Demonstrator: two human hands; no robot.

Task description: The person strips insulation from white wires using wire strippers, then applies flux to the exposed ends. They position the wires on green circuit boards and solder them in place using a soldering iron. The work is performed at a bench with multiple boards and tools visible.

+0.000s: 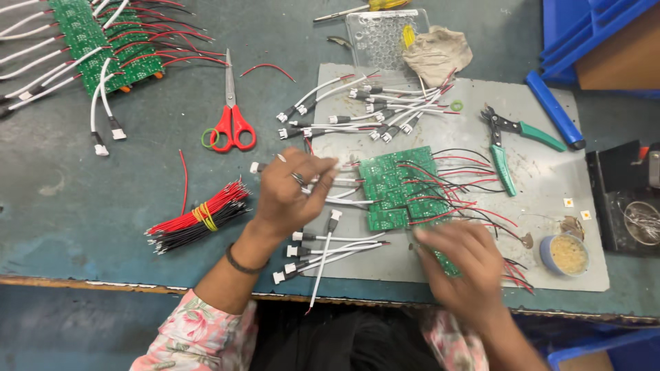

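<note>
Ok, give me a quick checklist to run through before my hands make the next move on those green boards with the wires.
1. Left hand on a white lead: ok, fingertips pinch one beside the green circuit boards.
2. Right hand steadying a board: cannot tell, it is blurred and covers the board's lower edge.
3. Boards resting on the grey mat: ok.
4. Spare white connector leads close by: ok, lying by the left wrist.
5. Green-handled pliers away from the hands: ok, on the mat to the right.
6. Red scissors out of the way: ok, on the bench off the mat.

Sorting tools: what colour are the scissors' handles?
Red, on the scissors left of the grey mat, head view.
</note>
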